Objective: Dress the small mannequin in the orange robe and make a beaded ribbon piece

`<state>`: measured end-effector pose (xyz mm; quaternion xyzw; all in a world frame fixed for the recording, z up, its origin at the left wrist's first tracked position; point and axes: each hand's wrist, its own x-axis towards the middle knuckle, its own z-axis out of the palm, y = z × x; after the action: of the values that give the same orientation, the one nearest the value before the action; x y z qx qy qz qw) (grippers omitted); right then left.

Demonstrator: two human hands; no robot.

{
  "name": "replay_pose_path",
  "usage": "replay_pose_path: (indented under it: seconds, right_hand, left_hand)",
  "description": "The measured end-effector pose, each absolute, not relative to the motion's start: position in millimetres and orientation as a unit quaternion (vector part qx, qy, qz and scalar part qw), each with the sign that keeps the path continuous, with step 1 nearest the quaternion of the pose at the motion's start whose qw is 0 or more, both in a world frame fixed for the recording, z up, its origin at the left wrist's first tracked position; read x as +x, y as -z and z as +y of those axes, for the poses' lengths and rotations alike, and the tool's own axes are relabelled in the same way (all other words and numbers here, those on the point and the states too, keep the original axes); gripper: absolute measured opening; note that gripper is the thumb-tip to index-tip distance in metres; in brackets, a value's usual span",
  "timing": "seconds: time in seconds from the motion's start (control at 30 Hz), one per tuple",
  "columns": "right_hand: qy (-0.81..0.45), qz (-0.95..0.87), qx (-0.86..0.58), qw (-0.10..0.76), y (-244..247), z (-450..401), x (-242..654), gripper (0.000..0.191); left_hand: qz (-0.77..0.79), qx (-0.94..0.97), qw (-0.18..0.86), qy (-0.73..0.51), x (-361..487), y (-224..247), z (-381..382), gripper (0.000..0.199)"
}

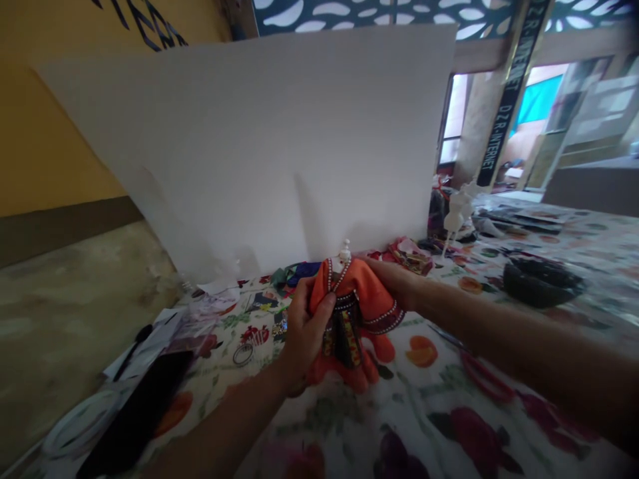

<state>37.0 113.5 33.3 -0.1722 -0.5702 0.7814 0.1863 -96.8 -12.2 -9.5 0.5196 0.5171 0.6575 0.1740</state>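
A small doll (347, 303) in an orange dress stands upright between my hands, with a white knobbed top where a head would be. White beaded trim edges its neckline and wide sleeve, and a dark patterned panel runs down the front. My left hand (305, 326) wraps round the doll's left-hand side, thumb across the chest. Behind the doll's orange sleeve, my right hand (387, 273) reaches in from the right; its fingers are hidden by the cloth.
A white board (294, 146) stands behind. Around me on the fruit-patterned tablecloth (399, 412) lie a dark flat object (140, 406), a ring of silvery beads (243, 354), a black bowl (542, 283), fabric scraps (409, 253) and a white figure form (456, 213).
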Motion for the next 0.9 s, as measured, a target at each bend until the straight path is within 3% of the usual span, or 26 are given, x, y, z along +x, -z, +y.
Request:
replay_pose_path:
  seconds: [0.1,0.2,0.27,0.47,0.67,0.9]
  right_hand:
    - [-0.771,-0.580,-0.124,0.233,-31,107,53,0.058]
    - [-0.668,-0.665,-0.083,0.324,-26,94,66,0.054]
    - [-0.609,-0.713,-0.122,0.326,-21,83,67,0.057]
    - [-0.524,-0.724,-0.162,0.419,-12,69,50,0.037]
    - [-0.538,-0.721,-0.150,0.411,-9,70,46,0.035]
    - [-0.538,-0.731,-0.177,0.381,-17,61,51,0.035]
  left_hand:
    - [0.511,0.530,0.167,-0.656,-101,7,-15,0.014]
    - [0.512,0.536,0.158,-0.652,-106,5,-19,0.016]
    - [0.517,0.540,0.156,-0.645,-108,5,-20,0.020]
    - [0.511,0.555,0.169,-0.634,-114,8,-19,0.031]
    - [0.454,0.563,0.259,-0.640,-125,4,-22,0.031]
    - [0.505,0.588,0.195,-0.601,-127,-2,-20,0.024]
